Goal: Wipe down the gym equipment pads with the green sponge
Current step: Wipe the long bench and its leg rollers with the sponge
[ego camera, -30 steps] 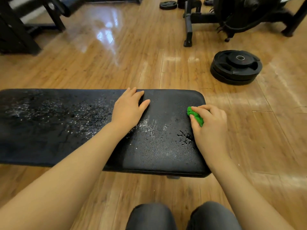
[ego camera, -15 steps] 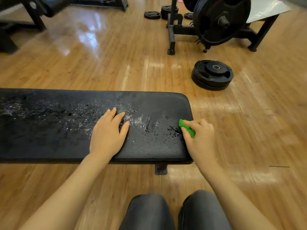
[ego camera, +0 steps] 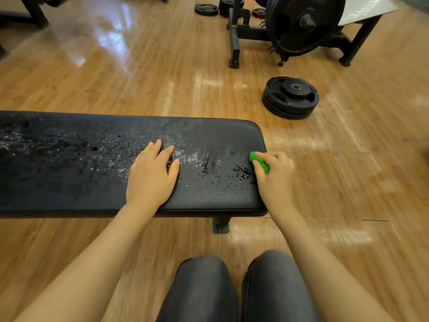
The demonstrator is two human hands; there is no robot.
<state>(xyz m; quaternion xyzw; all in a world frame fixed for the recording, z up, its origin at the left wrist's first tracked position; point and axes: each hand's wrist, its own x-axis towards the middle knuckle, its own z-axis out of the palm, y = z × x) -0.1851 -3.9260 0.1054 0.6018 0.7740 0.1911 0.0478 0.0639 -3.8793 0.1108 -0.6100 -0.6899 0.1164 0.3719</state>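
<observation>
At 3 o'clock on the wet bench pad (ego camera: 209,194), right hand (ego camera: 275,180) fingers (ego camera: 274,155) bunch the green sponge (ego camera: 260,162), evidently soft, light, best gripped whole; left hand (ego camera: 151,177) flat, fingers spread.

Black padded worktop (ego camera: 209,196) on wooden floor (ego camera: 139,77), speckled with droplets, bearing flat left hand (ego camera: 151,177) and, at its right end, right hand (ego camera: 275,175) closed round green sponge (ego camera: 260,162).

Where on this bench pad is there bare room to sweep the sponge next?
Free: the bench pad left of the left hand, and the strip between it and the right hand gripping the green sponge. Crowded: the pad's right end.
</observation>
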